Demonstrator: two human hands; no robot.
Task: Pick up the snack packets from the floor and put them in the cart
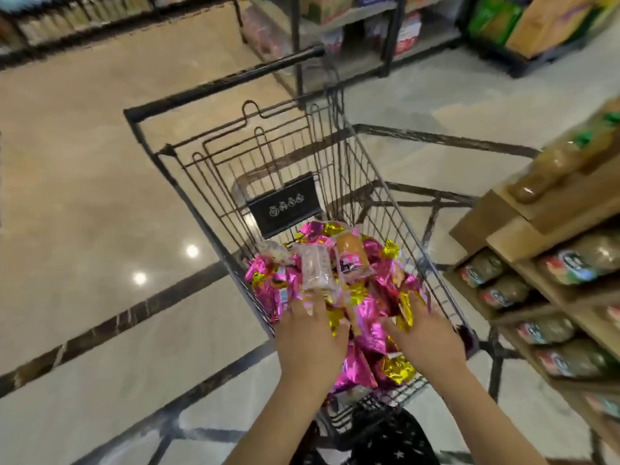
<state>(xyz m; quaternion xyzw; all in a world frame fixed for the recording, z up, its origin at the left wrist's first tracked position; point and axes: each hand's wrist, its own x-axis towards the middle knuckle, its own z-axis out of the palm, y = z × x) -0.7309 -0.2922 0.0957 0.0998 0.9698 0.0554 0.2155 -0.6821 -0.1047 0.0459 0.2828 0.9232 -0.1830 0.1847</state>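
Polished tan floor with dark inlay lines fills the left. Mid-aisle stands a black wire cart, its basket heaped with pink and gold packets. Above that heap the left hand spreads flat, fingers loose, grasping nothing; the right hand likewise lies spread over the foil. Wooden shelves of jars stand at right.

I'm looking into a shop, a supermarket aisle. A black wire shopping cart stands on a polished tiled floor. Wooden shelves on my right hold rows of packaged goods, and metal racks farther back carry what seem to be boxes, though they're blurred.
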